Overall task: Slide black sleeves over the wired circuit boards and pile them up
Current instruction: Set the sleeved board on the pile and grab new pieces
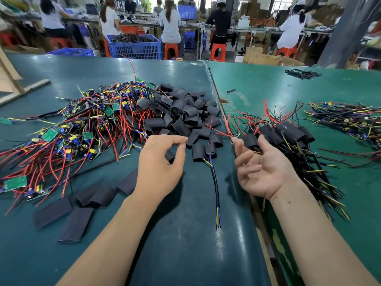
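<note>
A heap of bare wired circuit boards (78,124) with red, black and yellow leads lies at the left. Beside it is a pile of black sleeves (185,112). My left hand (158,168) hovers at the near edge of that pile with thumb and forefinger curved apart. A black sleeve (170,157) shows through the gap under it; whether the hand holds it is hidden. My right hand (261,168) lies palm up, fingers relaxed, against the pile of sleeved boards (288,131). One sleeved board (210,150) with a long black cable rests between my hands.
Several flattened sleeves (72,219) lie near the front left. More wired boards (350,118) are spread at the far right and a small heap of black pieces (303,73) at the back right. A raised seam (216,96) divides two green tabletops. People work at benches behind.
</note>
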Demonstrator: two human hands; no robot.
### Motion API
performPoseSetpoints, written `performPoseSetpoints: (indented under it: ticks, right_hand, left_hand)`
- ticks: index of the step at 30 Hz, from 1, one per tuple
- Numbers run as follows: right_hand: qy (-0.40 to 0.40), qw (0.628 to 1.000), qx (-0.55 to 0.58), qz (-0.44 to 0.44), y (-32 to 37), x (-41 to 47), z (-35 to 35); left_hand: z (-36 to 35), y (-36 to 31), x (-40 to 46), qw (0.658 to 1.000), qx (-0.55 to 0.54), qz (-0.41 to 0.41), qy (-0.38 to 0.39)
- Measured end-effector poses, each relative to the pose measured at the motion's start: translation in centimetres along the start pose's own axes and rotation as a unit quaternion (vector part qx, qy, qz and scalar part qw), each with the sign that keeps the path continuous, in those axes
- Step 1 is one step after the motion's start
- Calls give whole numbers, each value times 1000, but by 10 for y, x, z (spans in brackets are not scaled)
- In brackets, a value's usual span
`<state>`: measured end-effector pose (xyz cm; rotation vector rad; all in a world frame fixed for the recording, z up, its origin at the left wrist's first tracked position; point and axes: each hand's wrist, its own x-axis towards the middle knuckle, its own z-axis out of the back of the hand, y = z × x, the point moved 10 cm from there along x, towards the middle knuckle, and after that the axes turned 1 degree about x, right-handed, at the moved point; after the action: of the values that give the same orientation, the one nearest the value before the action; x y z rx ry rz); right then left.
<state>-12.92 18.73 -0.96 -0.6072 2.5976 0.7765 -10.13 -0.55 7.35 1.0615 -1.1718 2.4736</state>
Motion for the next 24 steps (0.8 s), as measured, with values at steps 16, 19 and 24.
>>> performPoseSetpoints:
  ticks: [16,19,24]
  right_hand:
    - [-118,990,-35,67,8,1,23]
    - [-99,994,10,40,5,-3,19]
    - [-88,984,113,111,22,-6,19]
  left_hand:
    - [4,35,5,982,170,87,6]
    - [9,46,4,975,183,123,1]
    - [4,38,6,985,145,88,9]
